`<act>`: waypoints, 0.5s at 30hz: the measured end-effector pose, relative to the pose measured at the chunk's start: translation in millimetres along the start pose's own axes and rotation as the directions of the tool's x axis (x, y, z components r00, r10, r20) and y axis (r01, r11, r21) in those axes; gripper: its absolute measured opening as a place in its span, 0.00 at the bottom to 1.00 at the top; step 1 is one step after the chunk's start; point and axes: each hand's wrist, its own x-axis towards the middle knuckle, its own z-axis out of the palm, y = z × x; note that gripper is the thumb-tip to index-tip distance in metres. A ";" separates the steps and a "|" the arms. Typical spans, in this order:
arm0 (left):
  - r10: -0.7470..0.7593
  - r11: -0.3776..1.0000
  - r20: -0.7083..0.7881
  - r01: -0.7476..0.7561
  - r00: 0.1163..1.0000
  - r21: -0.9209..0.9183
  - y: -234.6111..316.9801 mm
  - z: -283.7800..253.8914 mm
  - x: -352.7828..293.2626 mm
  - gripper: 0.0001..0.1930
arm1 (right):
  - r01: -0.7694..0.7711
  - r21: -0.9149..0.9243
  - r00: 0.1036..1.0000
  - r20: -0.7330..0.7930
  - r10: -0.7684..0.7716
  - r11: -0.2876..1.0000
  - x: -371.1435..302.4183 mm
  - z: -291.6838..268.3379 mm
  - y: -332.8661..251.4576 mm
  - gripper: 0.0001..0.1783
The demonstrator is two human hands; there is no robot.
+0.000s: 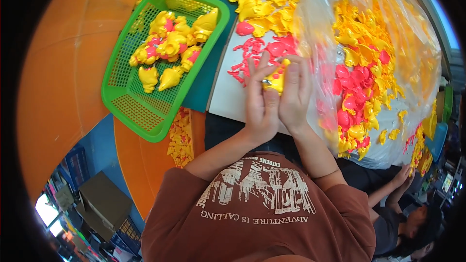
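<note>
Over the white tabletop (pixel 233 98), my left hand (pixel 260 109) and my right hand (pixel 295 102) come together around a small yellow plastic toy part (pixel 277 80) with pink spots. Fingers of both hands are closed about it, the right thumb along its side. A small shiny metal bit (pixel 266 82) shows between the left fingers and the part; its kind cannot be made out. Just beyond my hands lie thin pink plastic pieces (pixel 248 51) and pink shells (pixel 281 46). Yellow curved shells (pixel 272 12) are heaped farther back.
To the left, a green plastic basket (pixel 110 85) holds several yellow-and-pink assembled figures (pixel 172 43). Clear plastic sheeting (pixel 315 29) and a big pile of yellow and pink shells (pixel 361 73) lie on the right. A co-worker's hands (pixel 404 177) are at the lower right. An orange container (pixel 63 63) stands at far left.
</note>
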 end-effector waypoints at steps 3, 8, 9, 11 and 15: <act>-0.151 0.988 0.069 0.153 0.986 -0.026 -14.6 -1.7 -8.7 0.22 | 0.131 0.023 0.990 -0.051 -0.130 0.991 10.9 -1.6 17.6 0.15; -0.249 0.949 0.091 0.262 0.964 -0.176 -25.6 -17.9 -5.4 0.21 | 0.009 0.176 0.999 0.051 -0.018 0.984 21.9 8.1 11.7 0.17; -0.220 0.961 0.130 0.237 0.967 -0.140 -23.8 -24.3 -5.0 0.21 | -0.209 0.406 0.976 0.142 0.164 0.890 20.7 8.2 6.8 0.18; -0.177 0.982 0.232 0.189 0.957 -0.031 -28.3 -34.8 -8.6 0.22 | -0.114 0.288 0.984 0.166 0.067 0.951 19.2 2.5 16.1 0.20; -0.151 0.966 0.115 0.171 0.982 -0.196 -25.6 -18.2 -17.2 0.26 | 0.041 0.221 0.988 0.139 -0.073 0.974 20.4 11.4 26.1 0.21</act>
